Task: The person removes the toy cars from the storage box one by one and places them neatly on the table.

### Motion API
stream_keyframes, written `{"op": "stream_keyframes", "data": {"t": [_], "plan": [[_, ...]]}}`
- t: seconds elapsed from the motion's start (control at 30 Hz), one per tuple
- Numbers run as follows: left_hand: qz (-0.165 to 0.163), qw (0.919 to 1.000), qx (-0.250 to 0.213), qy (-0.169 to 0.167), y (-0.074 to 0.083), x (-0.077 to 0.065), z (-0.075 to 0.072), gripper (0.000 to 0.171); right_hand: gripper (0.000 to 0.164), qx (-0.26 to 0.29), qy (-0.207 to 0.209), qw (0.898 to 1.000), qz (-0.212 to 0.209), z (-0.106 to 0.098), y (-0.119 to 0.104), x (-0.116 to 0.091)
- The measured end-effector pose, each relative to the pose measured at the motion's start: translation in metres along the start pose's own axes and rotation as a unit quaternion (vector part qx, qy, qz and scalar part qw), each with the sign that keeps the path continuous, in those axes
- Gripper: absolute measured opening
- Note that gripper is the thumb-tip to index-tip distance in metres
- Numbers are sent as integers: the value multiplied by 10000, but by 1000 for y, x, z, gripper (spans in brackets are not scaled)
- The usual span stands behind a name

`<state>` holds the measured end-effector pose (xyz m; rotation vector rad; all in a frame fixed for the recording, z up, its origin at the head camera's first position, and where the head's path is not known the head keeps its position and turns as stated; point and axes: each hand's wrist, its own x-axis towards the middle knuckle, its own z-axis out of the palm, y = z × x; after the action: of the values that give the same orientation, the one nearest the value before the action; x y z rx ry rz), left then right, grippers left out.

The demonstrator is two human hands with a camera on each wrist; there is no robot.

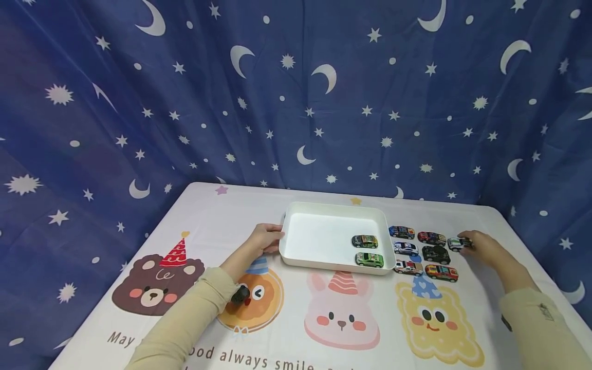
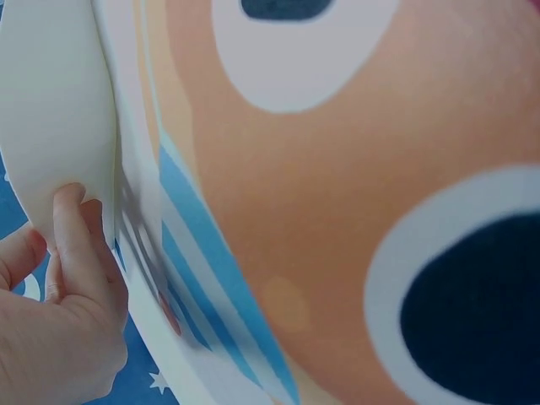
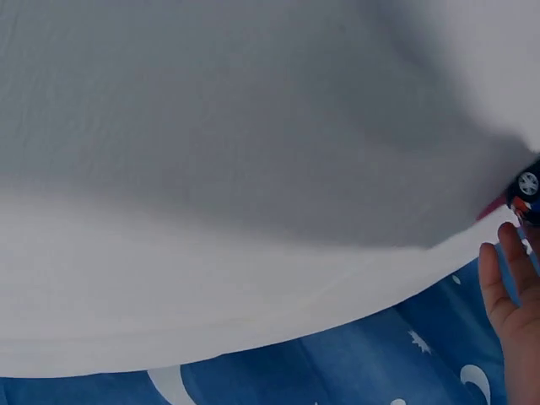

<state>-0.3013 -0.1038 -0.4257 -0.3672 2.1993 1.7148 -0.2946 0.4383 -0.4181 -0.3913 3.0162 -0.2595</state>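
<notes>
My left hand (image 1: pixel 265 238) is at the left side of a white rectangular tray (image 1: pixel 319 265). In the left wrist view, the fingers (image 2: pixel 80 245) bend around the wall of the tray (image 2: pixel 59 101). Two toy cars lie inside the tray near its right end, a dark multicoloured one (image 1: pixel 365 241) and a green one (image 1: pixel 369 260). My right hand (image 1: pixel 483 248) pinches the right end of a silver and dark toy car (image 1: pixel 458 244), partly covered by the fingers. The right wrist view catches only part of this hand (image 3: pixel 519 312), beside a car wheel (image 3: pixel 528 184).
Several more toy cars stand in two columns right of the tray, among them a black one (image 1: pixel 436 254) and a red-orange one (image 1: pixel 441 273). A white tablecloth (image 1: pixel 277 344) with cartoon prints covers the table. Behind hangs a blue curtain (image 1: pixel 296 103) with moons and stars.
</notes>
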Motion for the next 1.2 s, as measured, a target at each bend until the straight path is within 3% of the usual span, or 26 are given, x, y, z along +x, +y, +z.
{"op": "stream_keyframes", "data": {"t": [0.17,0.43,0.67,1.2], "plan": [[7,10000,63,2,0,1,0,36,44,56,329,9994,-104,-6,-7,-6],[51,9999,113,16,1,1,-2,35,40,114,740,9970,-209,-17,-32,-3],[-63,9998,138,130,1,-1,0,35,40,428,701,9966,-98,-16,-56,1],[-39,10000,63,64,-1,-2,1,36,37,844,956,9899,-625,-11,-119,8]]}}
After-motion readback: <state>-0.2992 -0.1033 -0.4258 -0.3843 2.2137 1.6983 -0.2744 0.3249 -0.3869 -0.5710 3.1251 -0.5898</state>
